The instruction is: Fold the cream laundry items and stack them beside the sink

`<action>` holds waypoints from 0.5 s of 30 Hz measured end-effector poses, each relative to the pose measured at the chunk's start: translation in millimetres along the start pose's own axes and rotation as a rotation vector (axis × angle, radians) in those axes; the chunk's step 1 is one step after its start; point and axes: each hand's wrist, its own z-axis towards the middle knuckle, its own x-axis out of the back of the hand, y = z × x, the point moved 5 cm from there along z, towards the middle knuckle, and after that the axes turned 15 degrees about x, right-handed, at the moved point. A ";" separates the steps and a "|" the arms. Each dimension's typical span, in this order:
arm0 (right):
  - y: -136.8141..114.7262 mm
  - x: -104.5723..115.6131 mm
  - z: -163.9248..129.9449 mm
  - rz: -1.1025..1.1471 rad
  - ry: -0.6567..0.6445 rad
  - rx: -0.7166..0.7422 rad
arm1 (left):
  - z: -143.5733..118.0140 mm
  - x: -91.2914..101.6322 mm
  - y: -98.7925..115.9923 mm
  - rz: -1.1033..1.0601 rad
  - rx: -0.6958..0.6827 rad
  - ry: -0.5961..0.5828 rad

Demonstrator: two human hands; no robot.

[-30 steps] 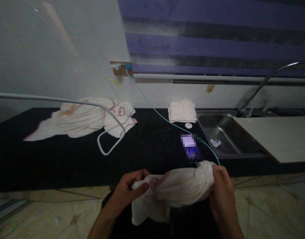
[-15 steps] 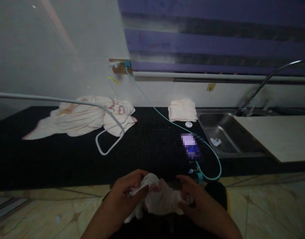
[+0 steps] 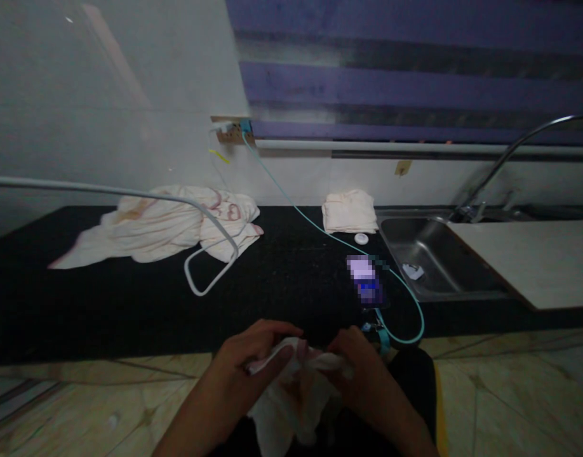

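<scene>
A pale cloth point(image 3: 291, 393) is pinched at its top edge by both hands, held low before the counter point(image 3: 129, 304). Left hand point(image 3: 253, 365) is curled shut on it, thumb on top; right hand point(image 3: 362, 374) is closed on the other end. Red marks on the far cloth pile point(image 3: 167, 222) are unreadable. The phone point(image 3: 365, 282) screen is blurred.
</scene>
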 end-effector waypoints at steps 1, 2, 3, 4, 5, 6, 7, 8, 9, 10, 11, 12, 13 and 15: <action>-1.3 7.0 1.1 -0.018 0.043 0.062 | 1.9 2.9 -1.1 -0.013 -0.015 -0.024; -3.7 13.3 1.6 0.001 0.077 0.123 | 3.7 5.6 -2.1 -0.018 -0.029 -0.053; -6.8 18.2 1.4 0.048 0.089 0.170 | 5.2 7.8 -2.9 -0.009 -0.045 -0.085; -10.3 21.4 0.5 0.105 0.075 0.194 | 6.3 9.6 -3.2 0.010 -0.072 -0.118; -14.0 23.0 -1.3 0.156 0.039 0.191 | 6.9 11.1 -3.1 0.038 -0.108 -0.147; -17.3 23.5 -4.0 0.184 -0.005 0.160 | 7.2 12.0 -2.9 0.069 -0.146 -0.181; -19.9 22.8 -7.7 0.190 -0.060 0.106 | 7.1 12.7 -2.7 0.087 -0.182 -0.217; -21.7 21.5 -12.2 0.179 -0.118 0.041 | 6.9 13.1 -2.6 0.089 -0.212 -0.255; -22.8 20.2 -17.2 0.162 -0.171 -0.025 | 6.6 13.5 -2.6 0.078 -0.231 -0.289; -23.7 19.0 -22.0 0.146 -0.221 -0.078 | 6.5 13.5 -3.0 0.067 -0.236 -0.323; -24.5 18.3 -26.2 0.132 -0.264 -0.109 | 6.5 13.0 -3.6 0.058 -0.227 -0.358; -25.1 18.3 -29.2 0.123 -0.293 -0.120 | 6.6 12.4 -4.0 0.052 -0.215 -0.388; -25.2 19.3 -31.3 0.116 -0.308 -0.121 | 7.2 12.2 -4.5 0.057 -0.197 -0.403; -23.8 23.4 -33.0 0.102 -0.309 -0.105 | 9.8 13.5 -5.7 0.074 -0.151 -0.390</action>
